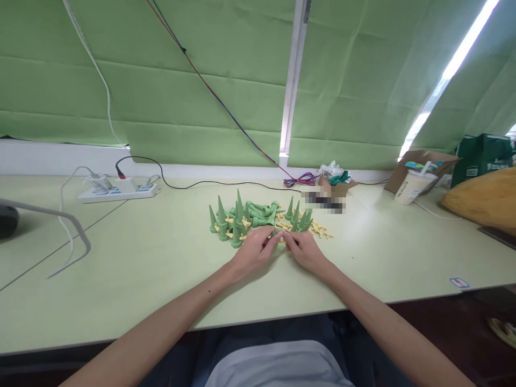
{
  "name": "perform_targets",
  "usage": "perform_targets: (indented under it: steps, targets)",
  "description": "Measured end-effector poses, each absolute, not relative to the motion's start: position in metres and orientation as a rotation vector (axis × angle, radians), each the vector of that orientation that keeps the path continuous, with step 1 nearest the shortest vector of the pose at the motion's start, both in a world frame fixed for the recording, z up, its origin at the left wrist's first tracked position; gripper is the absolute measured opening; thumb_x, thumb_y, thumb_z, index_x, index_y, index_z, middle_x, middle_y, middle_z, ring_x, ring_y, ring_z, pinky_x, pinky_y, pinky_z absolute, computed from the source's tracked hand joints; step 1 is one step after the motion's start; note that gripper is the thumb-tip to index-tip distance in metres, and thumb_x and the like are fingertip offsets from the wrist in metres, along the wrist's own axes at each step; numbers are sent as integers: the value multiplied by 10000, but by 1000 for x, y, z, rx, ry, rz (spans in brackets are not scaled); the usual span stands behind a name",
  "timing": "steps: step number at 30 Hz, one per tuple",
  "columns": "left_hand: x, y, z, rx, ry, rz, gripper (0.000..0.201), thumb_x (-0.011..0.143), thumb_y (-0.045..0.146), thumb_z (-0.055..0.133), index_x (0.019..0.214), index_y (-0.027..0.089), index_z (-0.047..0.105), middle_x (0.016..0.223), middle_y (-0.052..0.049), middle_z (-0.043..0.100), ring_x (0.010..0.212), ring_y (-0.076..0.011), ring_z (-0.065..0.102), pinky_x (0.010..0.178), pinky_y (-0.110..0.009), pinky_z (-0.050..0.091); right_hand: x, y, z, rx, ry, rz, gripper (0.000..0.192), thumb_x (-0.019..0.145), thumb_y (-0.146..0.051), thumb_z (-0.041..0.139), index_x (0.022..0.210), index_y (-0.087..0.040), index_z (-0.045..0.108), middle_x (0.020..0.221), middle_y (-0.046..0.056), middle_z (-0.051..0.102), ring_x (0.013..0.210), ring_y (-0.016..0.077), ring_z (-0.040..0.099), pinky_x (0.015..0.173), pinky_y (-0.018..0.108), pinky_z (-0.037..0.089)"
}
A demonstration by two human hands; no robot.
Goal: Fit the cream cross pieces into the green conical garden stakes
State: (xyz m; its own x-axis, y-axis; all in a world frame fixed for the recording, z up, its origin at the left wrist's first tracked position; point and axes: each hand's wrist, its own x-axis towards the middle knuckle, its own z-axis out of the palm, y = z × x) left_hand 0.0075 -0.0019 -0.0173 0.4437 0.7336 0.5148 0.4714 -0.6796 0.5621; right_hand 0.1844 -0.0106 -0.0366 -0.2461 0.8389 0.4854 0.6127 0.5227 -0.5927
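Both hands meet at the centre of the frame, just below a heap of small plastic parts. The left hand (253,251) and the right hand (305,251) have their fingertips drawn together over something small at the near edge of the pile. It looks like a two-handed pinch on one piece, but the piece itself is too hidden by the fingers to name with certainty.

The green cones (237,217) are smooth, pointed moulded plastic. Many stand upright on their wide bases, which keeps them steady, while several lie tumbled on their sides in the middle of the heap. Scattered among them and trailing toward the right are pale yellow cross-shaped pieces (320,230), flat and spiky, lying loose on the surface. The whole pile sits close in front of the hands, so each piece is within easy reach.

The table (161,269) is a matte, pale green laminate. At the left of the frame sits a white power strip (119,191) with cables plugged in. Toward the upper right stand a paper cup (415,186) with a straw and an open cardboard box (421,164). Green pleated blinds (181,80) cover the window behind.
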Motion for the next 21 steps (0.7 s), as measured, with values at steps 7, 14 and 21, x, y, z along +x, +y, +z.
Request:
perform_targets:
  steps: [7, 14, 21]
  targets:
    - [6, 0, -17, 2300, 1110, 1140, 388, 957, 389, 394, 628, 196, 326, 589, 17, 455, 552, -123, 409, 568, -268, 303, 185, -14, -32, -1140, -1903, 423, 268, 969, -385, 447, 858, -193, 598, 656, 1, 611, 549, 133, 513, 557, 248, 387]
    - [6, 0, -16, 2262, 1154, 1134, 401, 956, 392, 398, 622, 201, 289, 542, 30, 407, 514, -121, 369, 550, -271, 286, 186, -15, -33, -1056, -1939, 419, 148, 942, -300, 500, 893, -194, 590, 725, 10, 616, 612, 138, 528, 587, 244, 404]
    - [6, 0, -16, 2338, 1073, 1108, 360, 963, 369, 392, 653, 189, 357, 590, 26, 426, 550, -115, 376, 553, -261, 281, 186, -12, -35, -1127, -1953, 367, 359, 982, -325, 415, 653, -192, 472, 587, -24, 509, 535, 117, 443, 556, 245, 327]
